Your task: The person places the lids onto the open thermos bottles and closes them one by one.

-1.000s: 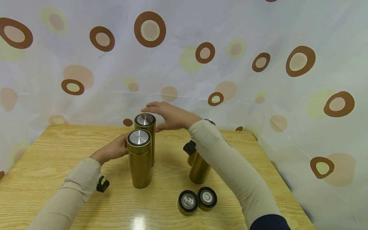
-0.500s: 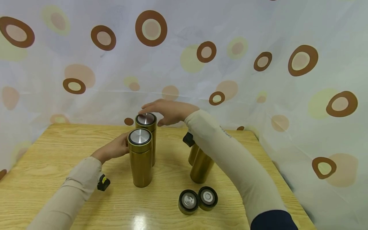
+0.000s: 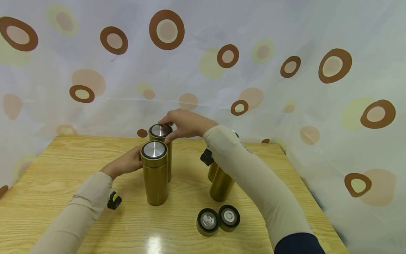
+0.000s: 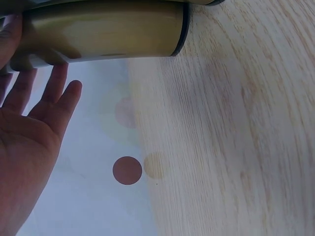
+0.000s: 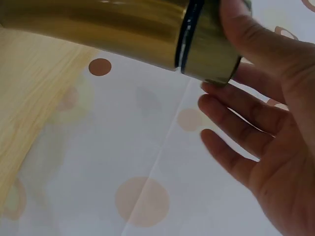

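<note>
Two gold thermos flasks stand one behind the other left of centre in the head view. My left hand (image 3: 127, 163) grips the body of the rear flask (image 3: 169, 162), fingers on one side and thumb on the other in the left wrist view, partly hidden by the front flask (image 3: 155, 185). From above, my right hand (image 3: 189, 123) holds the rear flask's lid (image 5: 209, 54) between thumb and fingers. The lid sits on the flask, a dark ring (image 5: 184, 37) showing below it. The front flask also wears its lid (image 3: 154, 150), with a brushed silver top.
Right of centre, two more gold flasks, a nearer one (image 3: 221, 186) and a farther one (image 3: 212, 171), are partly hidden by my right sleeve (image 3: 253, 176). Two loose lids lie underside up, a left one (image 3: 207, 222) and a right one (image 3: 229, 218). A patterned curtain (image 3: 196, 81) hangs behind the table.
My right hand has come down from just above the rear flask and closed its thumb and fingers on the lid. My left hand has stayed at the flask's body.
</note>
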Available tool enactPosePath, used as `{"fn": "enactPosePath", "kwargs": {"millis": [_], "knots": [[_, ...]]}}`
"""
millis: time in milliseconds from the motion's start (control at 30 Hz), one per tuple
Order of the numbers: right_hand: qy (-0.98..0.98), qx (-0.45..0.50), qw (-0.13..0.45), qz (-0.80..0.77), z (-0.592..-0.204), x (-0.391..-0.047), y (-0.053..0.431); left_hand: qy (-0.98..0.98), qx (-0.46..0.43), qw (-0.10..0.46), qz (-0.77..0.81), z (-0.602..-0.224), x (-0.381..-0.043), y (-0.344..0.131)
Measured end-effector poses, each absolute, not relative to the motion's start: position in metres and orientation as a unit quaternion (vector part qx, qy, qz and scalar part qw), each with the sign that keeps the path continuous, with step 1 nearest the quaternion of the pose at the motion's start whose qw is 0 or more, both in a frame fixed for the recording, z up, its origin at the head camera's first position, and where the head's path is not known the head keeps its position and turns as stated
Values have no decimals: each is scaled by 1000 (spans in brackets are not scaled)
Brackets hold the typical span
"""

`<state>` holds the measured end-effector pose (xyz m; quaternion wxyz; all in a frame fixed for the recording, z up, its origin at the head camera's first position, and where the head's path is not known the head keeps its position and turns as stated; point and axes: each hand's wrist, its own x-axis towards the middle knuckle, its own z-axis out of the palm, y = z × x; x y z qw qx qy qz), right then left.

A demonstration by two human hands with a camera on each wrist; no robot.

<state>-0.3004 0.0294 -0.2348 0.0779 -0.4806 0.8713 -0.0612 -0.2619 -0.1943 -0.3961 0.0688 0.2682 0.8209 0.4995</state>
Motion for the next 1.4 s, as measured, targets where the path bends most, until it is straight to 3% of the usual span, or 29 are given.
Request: {"fn": "enactPosePath", "kwargs": {"millis": [167, 367, 700, 1067, 1400], "knots": [[877, -470, 39, -92, -244, -301, 31, 827, 267, 65, 491, -397, -262, -195], [876, -471, 37, -91, -246, -301, 32, 826, 266, 63, 492, -397, -261, -195], [870, -477, 116, -43, -234, -296, 39, 826, 264, 70, 494, -398, -260, -196], [863, -491, 120, 17, -225, -294, 33, 825, 265, 68, 494, -399, -261, -195], [848, -512, 132, -41, -233, -300, 37, 823, 265, 65, 497, -398, -262, -193]]}}
